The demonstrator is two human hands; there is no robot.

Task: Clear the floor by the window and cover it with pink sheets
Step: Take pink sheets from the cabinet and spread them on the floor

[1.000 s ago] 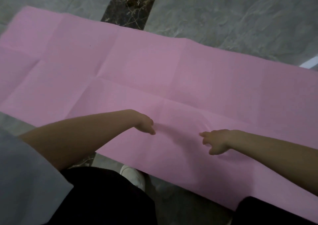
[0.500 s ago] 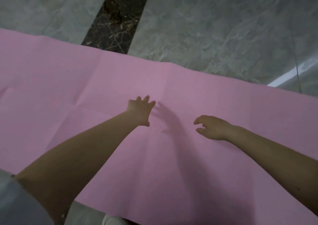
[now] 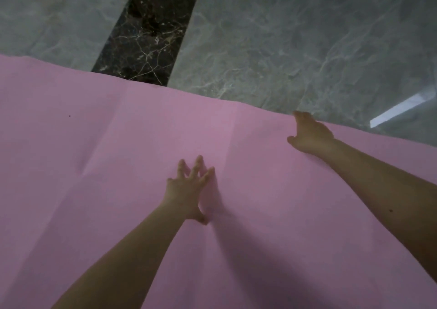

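Pink sheet (image 3: 118,155) spread flat over the grey marble floor (image 3: 295,44), filling the lower part of the head view and running off the left, right and bottom edges. Far edge slanting from upper left down toward the right, crossing a dark brown veined strip (image 3: 151,30) set into the floor. Fold creases showing across the sheet, with a small dimple toward the left and a tiny dark speck near the left side.

Left hand (image 3: 189,190) out over the middle of the sheet, palm down, fingers straight and spread apart, thumb angled back toward the wrist; casting a shadow on the pink just to its right. Cannot tell whether actually pressing on the sheet or just above it.

Right hand (image 3: 309,135) stretched out to the far edge of the sheet, fingers extended and close together with the tips reaching the edge, thumb spread to the side. Nothing pinched as far as can be made out.

Pale bright streak (image 3: 399,109) lying on the floor beyond the right hand.

No containers seen. No writing, labels or brand marks legible anywhere.
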